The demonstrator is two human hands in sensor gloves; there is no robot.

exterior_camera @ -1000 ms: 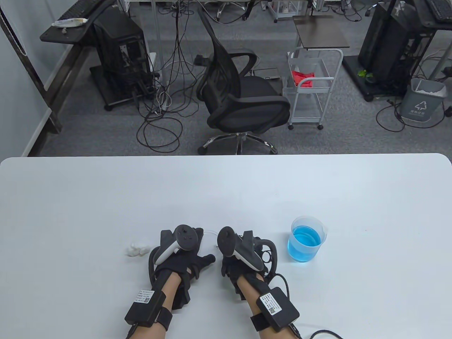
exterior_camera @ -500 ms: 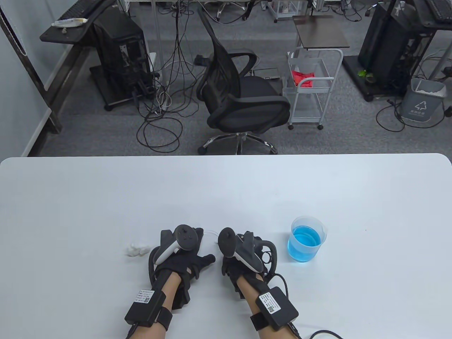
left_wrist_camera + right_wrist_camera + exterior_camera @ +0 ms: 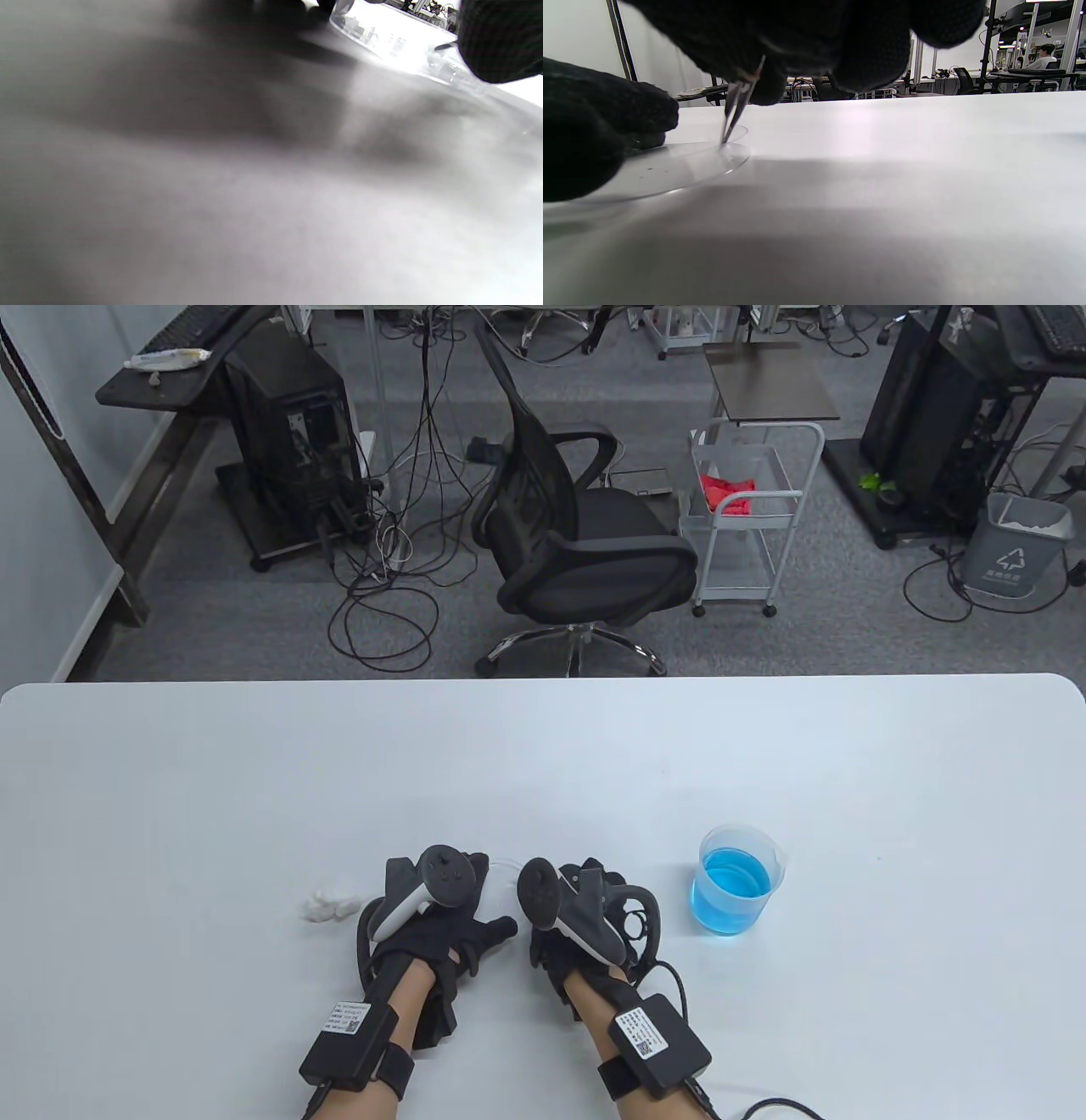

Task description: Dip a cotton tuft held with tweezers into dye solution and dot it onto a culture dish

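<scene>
My right hand (image 3: 556, 929) pinches metal tweezers (image 3: 736, 101) that point down, with their tips touching the clear culture dish (image 3: 670, 169). I cannot make out a cotton tuft at the tips. The dish lies flat between my hands; only a sliver of its rim (image 3: 507, 867) shows in the table view. My left hand (image 3: 441, 925) lies flat on the table with the thumb spread, and its fingers (image 3: 598, 123) rest at the dish's edge. A clear beaker of blue dye (image 3: 735, 882) stands to the right of my right hand. Loose white cotton tufts (image 3: 327, 904) lie to the left of my left hand.
The white table (image 3: 543, 763) stretches away beyond the hands. A black cable (image 3: 764, 1107) runs from my right wrist along the near edge. The left wrist view is mostly blurred table, with the dish rim (image 3: 403, 46) at the top.
My right hand has shifted slightly left, toward the dish and my left hand. The left hand, beaker and cotton have not moved.
</scene>
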